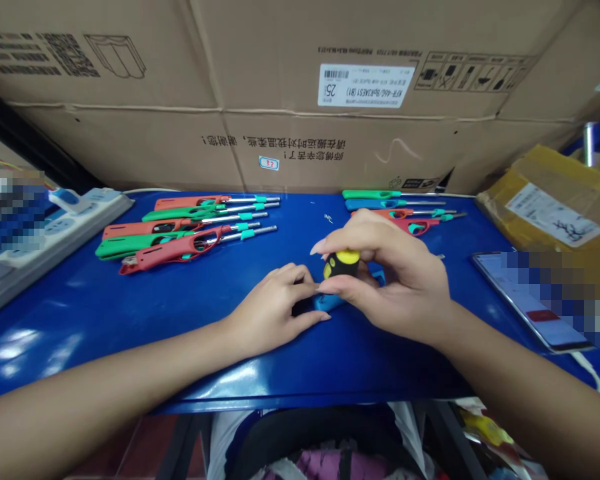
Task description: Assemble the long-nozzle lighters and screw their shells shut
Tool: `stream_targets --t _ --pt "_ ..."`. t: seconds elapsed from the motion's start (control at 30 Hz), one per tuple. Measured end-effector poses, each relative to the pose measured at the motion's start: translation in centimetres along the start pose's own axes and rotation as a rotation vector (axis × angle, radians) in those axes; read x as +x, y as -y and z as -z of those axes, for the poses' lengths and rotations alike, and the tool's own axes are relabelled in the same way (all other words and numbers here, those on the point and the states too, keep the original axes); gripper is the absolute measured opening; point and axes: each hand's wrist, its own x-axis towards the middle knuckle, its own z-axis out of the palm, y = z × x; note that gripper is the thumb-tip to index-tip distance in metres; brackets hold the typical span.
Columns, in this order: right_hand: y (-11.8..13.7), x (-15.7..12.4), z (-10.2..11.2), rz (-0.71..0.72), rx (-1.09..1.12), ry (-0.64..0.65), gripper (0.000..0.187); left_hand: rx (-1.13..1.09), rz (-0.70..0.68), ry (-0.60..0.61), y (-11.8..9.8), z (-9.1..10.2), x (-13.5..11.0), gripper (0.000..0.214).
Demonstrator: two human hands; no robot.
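My right hand (405, 277) grips the black-and-yellow handle of a screwdriver (341, 267) between thumb and fingers. The handle stands roughly upright, and its shaft and tip are hidden from me. Beneath it a blue long-neck lighter (329, 303) lies on the table, mostly covered by both hands. My left hand (273, 307) has its thumb and fingers closed around the near end of that lighter, pressing it against the blue tabletop (190, 307).
Several orange, red and green lighters (180, 250) lie at the left; several more lighters (375, 204) lie back right. A power strip (55, 233) runs along the left edge. At right are a phone (525, 293) and a taped parcel (575, 260). A large carton (280, 80) walls the back.
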Motion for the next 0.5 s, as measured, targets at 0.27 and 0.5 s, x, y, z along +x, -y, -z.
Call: stream_targets --t 0.27,0.5 --pt "-0.1 0.2 1.4 0.04 0.03 0.165 0.029 0.021 -0.018 -0.005 0.0 0.1 0.0 0.033" --pt "-0.7 0.2 1.5 0.111 -0.244 -0.023 0.02 0.04 -0.014 0.006 0.0 0.1 0.0 0.04"
